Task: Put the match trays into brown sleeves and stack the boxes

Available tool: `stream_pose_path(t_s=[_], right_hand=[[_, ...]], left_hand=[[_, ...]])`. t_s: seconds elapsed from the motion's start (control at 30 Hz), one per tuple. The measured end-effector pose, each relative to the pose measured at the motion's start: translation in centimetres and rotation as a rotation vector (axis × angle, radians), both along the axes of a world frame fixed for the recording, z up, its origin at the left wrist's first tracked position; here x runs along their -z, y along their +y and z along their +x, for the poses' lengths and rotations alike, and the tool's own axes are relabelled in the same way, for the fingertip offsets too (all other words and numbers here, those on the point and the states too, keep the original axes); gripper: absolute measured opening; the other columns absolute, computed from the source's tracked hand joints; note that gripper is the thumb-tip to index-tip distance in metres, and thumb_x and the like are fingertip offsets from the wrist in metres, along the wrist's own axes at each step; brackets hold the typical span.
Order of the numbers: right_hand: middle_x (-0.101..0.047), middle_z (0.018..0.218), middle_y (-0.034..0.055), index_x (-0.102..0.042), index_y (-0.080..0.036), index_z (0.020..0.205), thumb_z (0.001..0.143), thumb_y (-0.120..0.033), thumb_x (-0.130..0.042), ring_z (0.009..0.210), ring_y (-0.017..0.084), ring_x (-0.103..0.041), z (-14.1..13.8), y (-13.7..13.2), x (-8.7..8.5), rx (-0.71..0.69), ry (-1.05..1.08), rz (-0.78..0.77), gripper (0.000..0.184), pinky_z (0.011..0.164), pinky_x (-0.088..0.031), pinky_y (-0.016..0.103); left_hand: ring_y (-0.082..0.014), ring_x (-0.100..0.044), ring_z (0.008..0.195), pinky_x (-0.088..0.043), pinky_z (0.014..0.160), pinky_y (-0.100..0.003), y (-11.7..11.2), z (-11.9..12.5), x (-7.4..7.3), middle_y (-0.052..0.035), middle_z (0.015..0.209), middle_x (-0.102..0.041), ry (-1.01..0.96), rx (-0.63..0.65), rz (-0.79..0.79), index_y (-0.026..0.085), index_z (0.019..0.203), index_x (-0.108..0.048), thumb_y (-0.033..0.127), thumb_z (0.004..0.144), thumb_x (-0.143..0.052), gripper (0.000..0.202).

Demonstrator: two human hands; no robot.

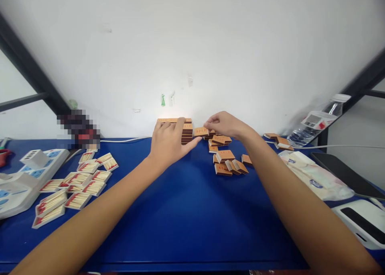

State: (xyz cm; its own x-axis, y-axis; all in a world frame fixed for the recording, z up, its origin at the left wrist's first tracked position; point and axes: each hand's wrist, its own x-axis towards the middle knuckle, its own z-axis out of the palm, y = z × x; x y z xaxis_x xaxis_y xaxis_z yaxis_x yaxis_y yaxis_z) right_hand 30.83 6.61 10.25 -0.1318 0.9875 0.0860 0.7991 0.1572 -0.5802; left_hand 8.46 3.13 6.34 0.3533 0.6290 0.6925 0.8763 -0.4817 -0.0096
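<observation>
My left hand (170,141) rests against a neat stack of orange matchbox sleeves (187,131) at the back of the blue table (186,210), fingers stretched over its top and thumb out to the right. My right hand (226,125) pinches one orange matchbox sleeve (201,131) and holds it just right of the stack. Below that hand lies a loose pile of orange sleeves (226,159).
Several open trays of red-tipped matches (75,182) lie at the left, beside white power strips (27,174). At the right are a plastic bottle (315,126), a tissue pack (315,174), a dark phone (345,172) and a white device (361,223). A white wall stands behind.
</observation>
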Motion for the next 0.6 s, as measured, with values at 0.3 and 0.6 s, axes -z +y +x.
stream_pose_path(t_s=[0.3,0.6], right_hand=[[-0.081,0.103,0.0149,-0.078,-0.016,0.102,0.095,-0.028,-0.068,0.096,0.028,-0.075,-1.5,2.9,5.8,0.135,-0.310,0.032,0.017,0.078,-0.052,0.033],[-0.077,0.120,0.0212,-0.076,-0.015,0.114,0.097,-0.022,-0.065,0.116,0.037,-0.070,-2.9,2.2,7.7,0.124,-0.541,0.107,0.022,0.094,-0.051,0.044]], left_hand=[[-0.0291,-0.072,0.079,-0.042,0.091,-0.047,-3.9,-4.9,4.0,-0.0065,0.080,-0.080,0.037,-0.079,-0.261,0.027,0.089,-0.073,0.054,0.102,-0.049,0.039],[-0.0343,-0.073,0.080,-0.043,0.067,-0.039,-2.2,-9.2,0.0,-0.0065,0.083,-0.079,0.155,-0.332,-0.449,0.029,0.093,-0.077,0.062,0.092,-0.054,0.040]])
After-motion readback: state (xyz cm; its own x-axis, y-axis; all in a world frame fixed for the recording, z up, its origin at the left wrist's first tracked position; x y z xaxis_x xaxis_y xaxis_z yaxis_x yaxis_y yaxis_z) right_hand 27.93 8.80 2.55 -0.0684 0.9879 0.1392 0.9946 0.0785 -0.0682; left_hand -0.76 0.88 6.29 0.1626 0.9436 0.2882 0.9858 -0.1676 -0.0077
